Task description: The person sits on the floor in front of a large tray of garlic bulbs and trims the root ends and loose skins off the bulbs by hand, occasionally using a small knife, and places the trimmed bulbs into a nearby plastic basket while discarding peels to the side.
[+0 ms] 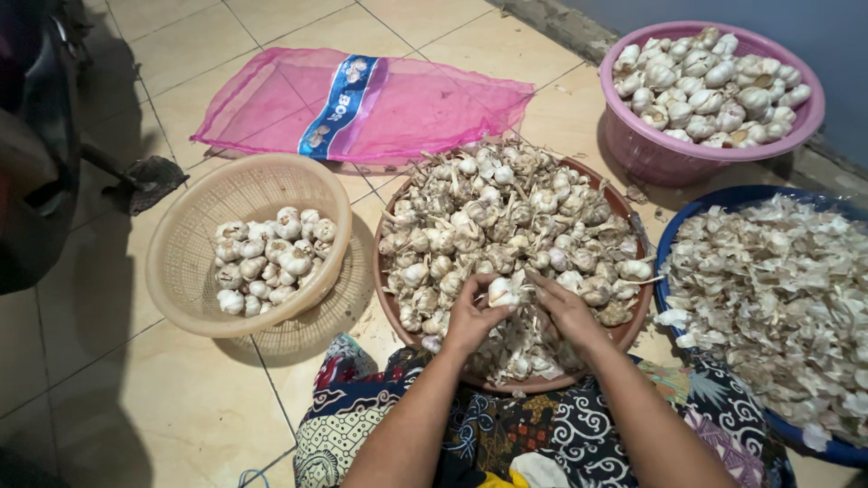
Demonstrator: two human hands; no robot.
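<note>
A round brown tray [387,298] in front of me is heaped with unpeeled garlic bulbs [506,217] with dry stems. Over its near edge, my left hand [470,318] and my right hand [565,312] both grip one white garlic bulb [503,291], with fingers on either side of it. Loose papery skins lie under my hands on the tray. My lap, covered with patterned cloth [506,434], is just below.
A tan woven basket [194,271] at the left holds cleaned bulbs. A pink basin [669,154] at the back right is full of cleaned garlic. A blue basin [678,235] at the right holds garlic skins. A pink mesh sack [407,104] lies on the tiled floor.
</note>
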